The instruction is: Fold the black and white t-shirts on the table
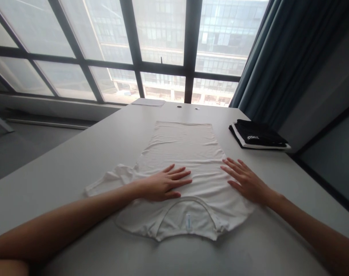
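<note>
A white T-shirt point(182, 149) lies spread flat on the grey table point(76, 161), its collar towards me and its hem at the far end. My left hand point(164, 184) rests flat on the shirt just above the collar, fingers stretched out to the right. My right hand point(244, 180) lies flat on the shirt's right side, fingers spread and pointing left. Neither hand holds anything. The shirt's left sleeve is bunched up near my left wrist.
A stack of folded black clothes point(257, 135) with a white layer sits at the table's right edge. A flat pale sheet point(148, 102) lies at the far edge by the large window point(159, 46). Blue curtains point(283, 57) hang at the right.
</note>
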The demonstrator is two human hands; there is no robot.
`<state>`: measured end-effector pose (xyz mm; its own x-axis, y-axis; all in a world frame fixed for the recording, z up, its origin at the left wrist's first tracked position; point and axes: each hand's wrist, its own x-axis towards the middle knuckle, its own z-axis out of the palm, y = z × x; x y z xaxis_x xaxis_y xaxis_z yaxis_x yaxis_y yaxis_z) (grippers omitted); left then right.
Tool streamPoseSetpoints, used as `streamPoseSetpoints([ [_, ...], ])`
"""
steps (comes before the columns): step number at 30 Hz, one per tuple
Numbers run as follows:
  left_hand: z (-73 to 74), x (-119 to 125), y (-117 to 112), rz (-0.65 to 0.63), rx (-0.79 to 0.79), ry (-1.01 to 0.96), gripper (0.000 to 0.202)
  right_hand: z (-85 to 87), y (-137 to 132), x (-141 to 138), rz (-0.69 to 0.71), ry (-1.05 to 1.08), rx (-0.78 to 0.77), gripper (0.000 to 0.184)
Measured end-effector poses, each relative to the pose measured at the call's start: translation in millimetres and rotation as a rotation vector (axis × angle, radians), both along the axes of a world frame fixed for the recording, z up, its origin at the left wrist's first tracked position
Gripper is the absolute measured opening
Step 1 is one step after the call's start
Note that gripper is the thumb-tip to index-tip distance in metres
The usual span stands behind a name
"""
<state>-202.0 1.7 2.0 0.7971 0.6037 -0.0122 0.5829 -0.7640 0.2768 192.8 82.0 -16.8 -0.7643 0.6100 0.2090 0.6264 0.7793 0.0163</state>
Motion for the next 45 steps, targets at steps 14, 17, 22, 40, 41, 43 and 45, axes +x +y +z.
streamPoseSetpoints([
  [14,3.7,41.2,66.5,0.234,0.106,0.018,0.055,7.0,41.5,-121.5,-0.241,0.132,-0.076,0.056],
  [17,-15.8,38.1,102.4,0.409,0.139,0.054,0.062,-1.8,54.3,-167.9,-0.224,0.106,-0.17,0.06],
  [22,-26.3,-46.6,135.7,0.788,0.079,0.139,0.071,-17.2,102.7,-132.3,-0.226,0.021,-0.223,0.062],
  [40,-33.8,-77.3,182.4,0.979,0.082,0.091,0.072,-20.9,198.0,-139.1,-0.397,0.051,-0.207,0.056],
  [41,-31.7,-85.1,182.2,1.021,0.079,0.093,0.072,-19.7,203.8,-130.2,-0.425,0.058,-0.191,0.056],
  [43,-27.3,-83.0,185.8,1.049,0.07,0.087,0.073,-16.8,208.8,-130.6,-0.452,0.078,-0.153,0.057],
  [45,-24.6,-59.1,194.7,0.982,0.071,0.071,0.072,-14.8,206.1,-154.8,-0.442,0.095,-0.125,0.056],
])
